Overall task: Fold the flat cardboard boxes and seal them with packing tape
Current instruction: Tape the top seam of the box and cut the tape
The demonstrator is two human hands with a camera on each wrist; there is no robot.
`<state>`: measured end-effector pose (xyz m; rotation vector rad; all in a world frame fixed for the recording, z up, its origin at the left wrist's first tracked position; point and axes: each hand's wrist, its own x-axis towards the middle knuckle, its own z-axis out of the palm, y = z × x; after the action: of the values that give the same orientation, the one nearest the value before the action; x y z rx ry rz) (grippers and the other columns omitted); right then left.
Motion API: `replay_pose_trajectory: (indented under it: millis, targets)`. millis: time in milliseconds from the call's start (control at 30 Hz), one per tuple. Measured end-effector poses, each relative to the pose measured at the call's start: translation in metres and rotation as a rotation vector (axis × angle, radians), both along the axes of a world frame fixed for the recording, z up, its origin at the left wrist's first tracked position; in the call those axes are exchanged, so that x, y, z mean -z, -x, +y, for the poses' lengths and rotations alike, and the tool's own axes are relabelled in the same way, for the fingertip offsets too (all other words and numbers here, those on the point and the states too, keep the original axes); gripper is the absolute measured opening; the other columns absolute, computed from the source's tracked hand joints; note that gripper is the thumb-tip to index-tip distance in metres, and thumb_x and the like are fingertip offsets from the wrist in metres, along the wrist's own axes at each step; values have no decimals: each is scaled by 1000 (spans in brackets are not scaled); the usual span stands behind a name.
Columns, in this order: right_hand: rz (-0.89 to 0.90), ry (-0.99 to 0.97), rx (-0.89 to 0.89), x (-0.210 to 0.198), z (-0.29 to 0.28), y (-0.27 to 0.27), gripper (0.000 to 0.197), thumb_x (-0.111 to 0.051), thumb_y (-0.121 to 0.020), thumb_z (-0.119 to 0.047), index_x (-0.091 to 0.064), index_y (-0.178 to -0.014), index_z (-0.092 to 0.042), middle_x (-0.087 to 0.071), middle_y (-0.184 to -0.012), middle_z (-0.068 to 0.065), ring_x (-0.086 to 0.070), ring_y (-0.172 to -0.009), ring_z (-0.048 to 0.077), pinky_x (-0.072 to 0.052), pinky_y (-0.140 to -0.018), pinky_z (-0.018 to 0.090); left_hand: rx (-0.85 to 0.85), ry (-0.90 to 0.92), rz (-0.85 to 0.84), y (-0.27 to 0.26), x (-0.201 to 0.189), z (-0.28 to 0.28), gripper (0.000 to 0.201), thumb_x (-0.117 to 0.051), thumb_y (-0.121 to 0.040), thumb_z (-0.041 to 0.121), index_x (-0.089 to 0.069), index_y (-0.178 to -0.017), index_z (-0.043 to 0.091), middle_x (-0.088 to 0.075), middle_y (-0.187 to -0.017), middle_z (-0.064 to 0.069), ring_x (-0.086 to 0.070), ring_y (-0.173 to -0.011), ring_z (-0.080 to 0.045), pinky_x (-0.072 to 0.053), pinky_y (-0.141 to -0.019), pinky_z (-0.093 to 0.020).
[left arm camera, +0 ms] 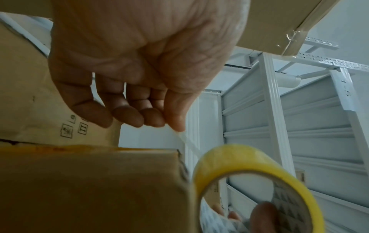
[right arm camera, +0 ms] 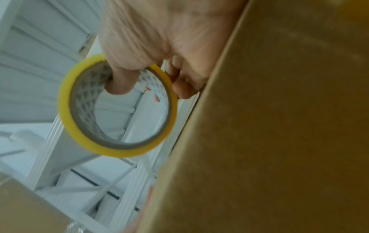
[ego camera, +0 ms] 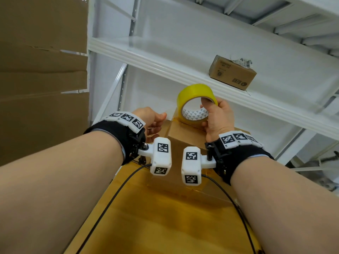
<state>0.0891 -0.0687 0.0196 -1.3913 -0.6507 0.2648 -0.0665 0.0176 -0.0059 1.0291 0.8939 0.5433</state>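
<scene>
The right hand (ego camera: 218, 118) is gripping the roll of yellow packing tape (ego camera: 196, 103), thumb hooked through the core and fingers curled round the outside, holding it upright on the far end of the folded cardboard box (ego camera: 185, 136) at the middle of the scene. The left hand (ego camera: 152, 120) is sitting just left of the roll at the box's far left corner, fingers curled and thumb and fingertips pinching a clear strip of tape (left arm camera: 187, 141) that is running taut down to the roll. The box is plain brown, its top seam already lying under a glossy amber band of tape that is stretching toward the near edge. The roll is a wide yellow ring with a grey-and-white triangle pattern inside the core. Counting: one roll, one box being worked on, one small printed brown carton (ego camera: 232, 72) sitting on the white shelf (ego camera: 146, 54) at the far right, and big flat brown cardboard sheets (ego camera: 42, 70) standing at the left. Only the left wrist view is showing the pulled strip and the handling symbols printed on a carton behind the fingers (left arm camera: 127, 116); the right wrist view alone is showing the thumb (right arm camera: 121, 82) inside the core and the box's side wall close against the hand, blurred. The head view alone is showing both wrists, each wearing a black strap and a white marker block.
</scene>
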Motion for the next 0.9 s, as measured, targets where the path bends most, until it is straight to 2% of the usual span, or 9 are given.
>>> replay_pose_trajectory:
  millis: [33, 100, 233, 400, 533, 633, 733, 833, 900]
  targets:
    - [2, -6, 11, 0, 0, -2, 26, -80, -69, -39, -62, -83, -27, -64, -84, 1, -49, -74, 24, -36, -54, 31, 0, 3, 9, 1, 3, 2, 17, -73, -83, 24, -59, -81, 14, -58, -62, 4, -54, -62, -13, -49, -80, -37]
    - [-5, 4, -3, 1, 1, -1, 22, -81, -68, -35, -66, -82, -27, -63, -77, -4, -50, -77, 23, -36, -59, 33, 6, 10, 22, 2, 8, 5, 18, -73, -83, 25, -58, -81, 14, -58, -60, 4, -54, -61, -14, -51, -74, -36]
    - [-7, 26, -18, 1, 1, -1, 22, -79, -62, -39, -69, -78, -28, -63, -74, -8, -51, -76, 20, -35, -61, 31, 8, 44, 14, -1, 13, 8, 20, -73, -83, 26, -58, -77, 15, -57, -57, 5, -54, -61, -14, -50, -81, -38]
    - [-26, 69, -36, 3, 3, -1, 14, -80, -76, -32, -67, -77, -27, -60, -73, -7, -45, -66, 16, -35, -61, 32, -17, 61, 11, -1, 17, 11, 22, -73, -84, 26, -57, -73, 14, -56, -57, 5, -53, -60, -14, -49, -90, -40]
    - [-3, 88, -48, 3, 2, -4, 18, -79, -76, -38, -66, -78, -25, -62, -78, -4, -45, -66, 17, -36, -59, 31, -19, 58, 11, -4, 17, 14, 23, -73, -84, 27, -56, -73, 14, -56, -57, 4, -53, -61, -14, -48, -91, -41]
    - [-29, 101, -83, 4, 3, -3, 21, -76, -77, -41, -65, -79, -24, -68, -86, 4, -52, -71, 23, -40, -57, 31, -14, 51, 12, -4, 19, 19, 24, -73, -83, 28, -56, -73, 14, -56, -57, 4, -54, -62, -15, -48, -92, -42]
    - [-50, 101, -117, 5, 4, 0, 20, -73, -83, -42, -62, -83, -26, -75, -98, 8, -58, -76, 25, -44, -57, 31, -7, 42, 19, -3, 21, 21, 27, -73, -83, 30, -55, -70, 15, -56, -54, 4, -53, -60, -14, -48, -90, -40]
    - [-52, 100, -110, 4, 3, 2, 20, -72, -86, -44, -60, -84, -27, -75, -93, 8, -60, -79, 23, -43, -55, 29, 5, 28, 27, -4, 24, 20, 31, -73, -83, 31, -54, -65, 14, -54, -52, 4, -53, -59, -15, -48, -81, -35]
    - [-52, 97, -102, 3, 2, 2, 20, -71, -86, -43, -59, -82, -27, -71, -86, 4, -59, -78, 21, -41, -54, 27, 5, 7, 29, -7, 26, 18, 33, -73, -83, 30, -54, -63, 13, -53, -50, 3, -53, -58, -15, -48, -82, -35]
